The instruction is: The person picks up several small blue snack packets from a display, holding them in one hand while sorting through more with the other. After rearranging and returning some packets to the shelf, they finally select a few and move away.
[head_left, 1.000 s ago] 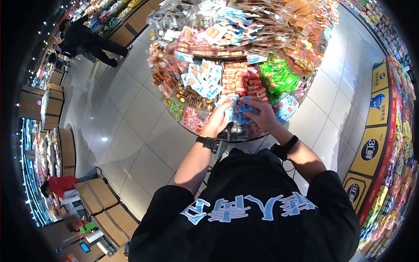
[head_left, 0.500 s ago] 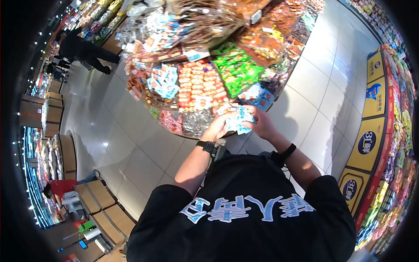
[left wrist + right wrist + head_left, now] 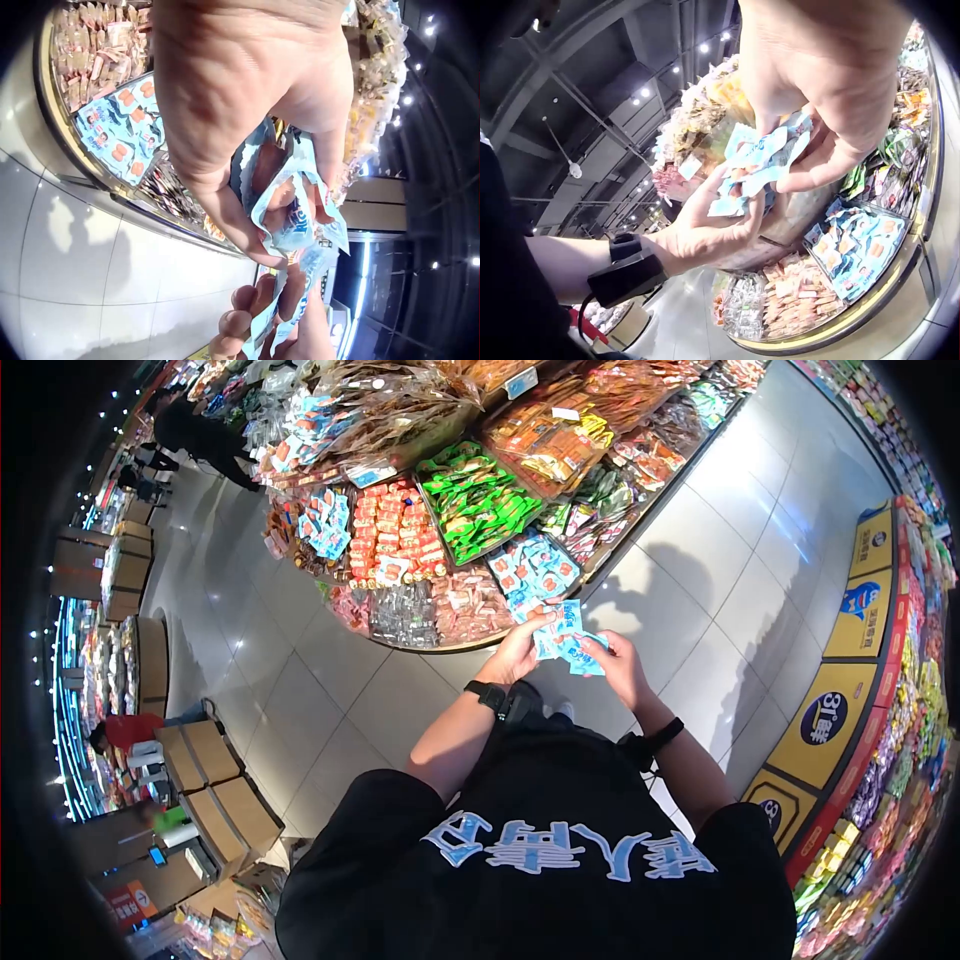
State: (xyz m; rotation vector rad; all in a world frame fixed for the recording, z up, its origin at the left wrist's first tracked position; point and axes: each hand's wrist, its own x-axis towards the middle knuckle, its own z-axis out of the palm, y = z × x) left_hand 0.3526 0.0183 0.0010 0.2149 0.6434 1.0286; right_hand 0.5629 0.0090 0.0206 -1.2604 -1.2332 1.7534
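Observation:
Both hands are together in front of the body, at the near edge of the round display counter. My left hand [image 3: 518, 650] pinches light blue snack packets [image 3: 556, 632] between thumb and fingers. Beside it, my right hand [image 3: 625, 672] grips more of these blue packets [image 3: 586, 657] by their edge. From the left wrist view, brownish pieces show through the packets' clear parts [image 3: 281, 199]. A tray of similar blue packets [image 3: 533, 568] lies just beyond the hands; the right wrist view shows the packets there [image 3: 859, 247] low on the right.
Around that tray lie green packets [image 3: 475, 500], red-wrapped snacks [image 3: 395, 525] and pinkish packets [image 3: 470, 603]. Tiled floor [image 3: 715, 595] runs along the counter's right side. Yellow-panelled shelving [image 3: 845, 660] stands at the right. A person in black [image 3: 195, 435] is at the far left.
The counter has shifted leftward in the head view, and the hands now sit by the blue packet tray. The held packets, bunched earlier, are spread apart between the two hands.

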